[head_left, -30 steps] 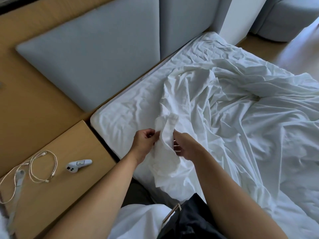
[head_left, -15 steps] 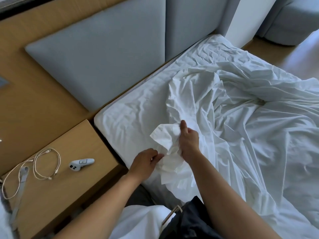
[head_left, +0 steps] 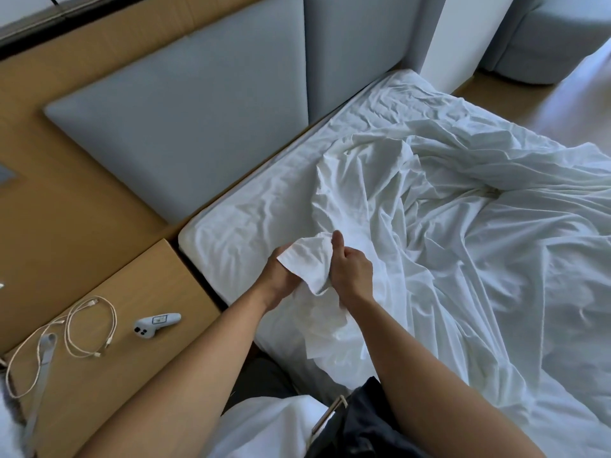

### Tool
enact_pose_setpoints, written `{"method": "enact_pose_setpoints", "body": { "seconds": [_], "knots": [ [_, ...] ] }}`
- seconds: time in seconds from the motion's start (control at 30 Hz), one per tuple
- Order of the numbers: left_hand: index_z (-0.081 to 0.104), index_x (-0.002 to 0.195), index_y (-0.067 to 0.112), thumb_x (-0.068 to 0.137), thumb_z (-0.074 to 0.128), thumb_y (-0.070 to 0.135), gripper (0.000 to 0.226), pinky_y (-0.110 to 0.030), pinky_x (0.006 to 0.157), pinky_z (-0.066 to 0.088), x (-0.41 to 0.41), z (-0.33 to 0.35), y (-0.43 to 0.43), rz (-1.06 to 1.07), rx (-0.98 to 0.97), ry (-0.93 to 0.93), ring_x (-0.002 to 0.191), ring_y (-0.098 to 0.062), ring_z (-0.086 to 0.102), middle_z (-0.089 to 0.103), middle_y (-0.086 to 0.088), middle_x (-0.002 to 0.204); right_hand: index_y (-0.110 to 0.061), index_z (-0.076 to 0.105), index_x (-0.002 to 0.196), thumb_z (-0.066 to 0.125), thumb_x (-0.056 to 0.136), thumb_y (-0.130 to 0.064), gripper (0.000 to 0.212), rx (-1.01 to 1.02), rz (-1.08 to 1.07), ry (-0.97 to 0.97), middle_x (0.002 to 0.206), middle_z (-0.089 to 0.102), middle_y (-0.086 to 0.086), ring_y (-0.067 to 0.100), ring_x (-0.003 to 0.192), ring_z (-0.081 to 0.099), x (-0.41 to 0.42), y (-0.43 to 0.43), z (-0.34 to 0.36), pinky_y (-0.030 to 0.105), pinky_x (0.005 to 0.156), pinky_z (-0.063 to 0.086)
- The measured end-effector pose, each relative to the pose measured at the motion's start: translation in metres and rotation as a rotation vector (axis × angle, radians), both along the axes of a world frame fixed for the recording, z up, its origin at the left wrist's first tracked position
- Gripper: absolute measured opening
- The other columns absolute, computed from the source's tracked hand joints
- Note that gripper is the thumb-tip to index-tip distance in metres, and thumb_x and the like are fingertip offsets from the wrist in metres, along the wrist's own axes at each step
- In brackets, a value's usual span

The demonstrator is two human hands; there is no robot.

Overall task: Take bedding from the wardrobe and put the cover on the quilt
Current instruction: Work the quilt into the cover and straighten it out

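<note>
A crumpled white quilt cover [head_left: 463, 226] lies spread over the bed, its near corner [head_left: 307, 262] bunched up at the bed's left front edge. My left hand [head_left: 277, 279] grips that corner from the left, partly hidden under the cloth. On the right side of the same corner is my right hand [head_left: 350, 269], fist closed on it and thumb pointing up. The two hands are close together. I cannot tell the quilt apart from the cover in the white folds.
A white mattress [head_left: 231, 233] sits against a grey padded headboard [head_left: 185, 127]. At the left stands a wooden bedside table [head_left: 99, 375] with a white cable [head_left: 89, 328] and a small white remote [head_left: 155, 323]. A grey armchair [head_left: 542, 38] stands at the far right.
My left hand moved up from below to meet the right hand at the corner. The corner is now bunched tighter between both hands.
</note>
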State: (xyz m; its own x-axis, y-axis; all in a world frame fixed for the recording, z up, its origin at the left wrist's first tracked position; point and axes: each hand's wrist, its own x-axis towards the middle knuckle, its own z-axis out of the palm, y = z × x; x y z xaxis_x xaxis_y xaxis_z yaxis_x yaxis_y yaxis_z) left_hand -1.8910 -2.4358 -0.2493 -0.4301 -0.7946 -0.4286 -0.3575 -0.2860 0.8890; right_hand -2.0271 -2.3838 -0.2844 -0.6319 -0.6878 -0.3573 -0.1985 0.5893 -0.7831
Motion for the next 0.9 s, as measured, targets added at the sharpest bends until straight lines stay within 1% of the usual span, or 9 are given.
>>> {"method": "enact_pose_setpoints", "body": {
  "seconds": [0.07,0.13,0.23,0.3,0.47,0.6,0.7,0.83,0.9],
  "knots": [
    [0.072,0.099,0.020,0.093,0.068,0.003,0.019,-0.019,0.071,0.057,0.004,-0.001,-0.002,0.124,0.009,0.131,0.087,-0.011,0.072,0.075,0.002,0.102,-0.018,0.056,0.058,0.019,0.098,-0.071,0.076,0.064,0.002,0.090,0.065,0.060,-0.002,0.016,0.068,0.055,-0.001,0.002,-0.002,0.031,0.064,0.037],
    [0.073,0.091,0.009,0.090,0.067,-0.004,0.015,-0.030,0.066,0.059,0.011,-0.004,-0.002,0.213,0.053,0.229,0.080,-0.021,0.070,0.075,-0.005,0.090,-0.016,0.055,0.058,0.017,0.098,-0.071,0.077,0.165,0.031,0.148,0.074,0.063,0.003,0.024,0.077,0.058,-0.007,0.010,-0.009,0.036,0.070,0.039],
    [0.070,0.077,0.013,0.089,0.067,-0.006,0.023,-0.028,0.057,0.054,0.015,-0.011,0.003,0.249,0.090,0.234,0.068,-0.020,0.063,0.070,-0.005,0.075,-0.015,0.058,0.069,0.019,0.098,-0.072,0.074,0.310,0.070,0.199,0.081,0.060,0.003,0.026,0.080,0.054,-0.014,0.024,-0.023,0.035,0.071,0.039],
    [0.071,0.084,0.011,0.090,0.066,-0.003,0.016,-0.029,0.062,0.055,0.018,-0.013,0.008,0.285,0.141,0.228,0.076,-0.023,0.063,0.070,-0.007,0.081,-0.017,0.057,0.077,0.022,0.097,-0.072,0.068,0.338,0.075,0.249,0.080,0.057,0.000,0.025,0.078,0.053,-0.011,0.029,-0.027,0.034,0.070,0.039],
    [0.076,0.107,0.037,0.094,0.058,0.039,0.023,-0.039,0.082,0.056,0.041,-0.020,-0.005,0.166,0.269,0.131,0.103,-0.019,0.069,0.075,0.004,0.113,-0.020,0.057,0.083,0.049,0.094,-0.065,0.047,0.129,0.122,0.096,0.079,0.065,-0.007,0.022,0.081,0.062,0.013,0.025,-0.022,0.030,0.067,0.041],
    [0.077,0.113,0.026,0.078,0.062,0.076,0.063,-0.036,0.080,0.055,0.055,-0.021,-0.025,-0.038,0.470,0.092,0.101,-0.025,0.071,0.075,-0.005,0.114,-0.014,0.066,0.107,0.057,0.092,-0.059,0.048,0.153,0.261,0.140,0.103,0.070,0.007,0.027,0.098,0.063,0.041,0.006,-0.018,0.031,0.077,0.037],
    [0.080,0.093,0.012,0.050,0.091,0.037,0.051,-0.032,0.066,0.057,0.048,-0.037,-0.039,-0.008,0.402,-0.146,0.083,-0.025,0.076,0.078,-0.012,0.099,-0.009,0.065,0.102,0.062,0.094,-0.046,0.037,0.154,0.312,0.134,0.104,0.070,0.013,0.032,0.098,0.064,0.060,-0.004,-0.024,0.032,0.071,0.037],
    [0.063,0.084,0.008,0.083,0.061,0.012,0.004,-0.026,0.058,0.049,0.054,-0.091,-0.062,0.125,0.277,-0.297,0.076,-0.024,0.062,0.064,-0.006,0.084,-0.017,0.069,0.126,0.058,0.099,-0.039,0.036,0.198,0.347,0.153,0.131,0.066,0.009,0.028,0.119,0.060,0.080,-0.005,-0.044,0.032,0.101,0.039],
    [0.056,0.077,0.012,0.092,0.055,0.013,0.015,-0.019,0.041,0.045,0.065,-0.121,-0.078,0.234,0.275,-0.317,0.069,-0.020,0.055,0.058,-0.002,0.080,-0.017,0.069,0.125,0.060,0.098,-0.038,0.036,0.171,0.309,0.271,0.139,0.060,0.008,0.028,0.129,0.052,0.083,0.004,-0.060,0.034,0.113,0.031]
  ]
}}
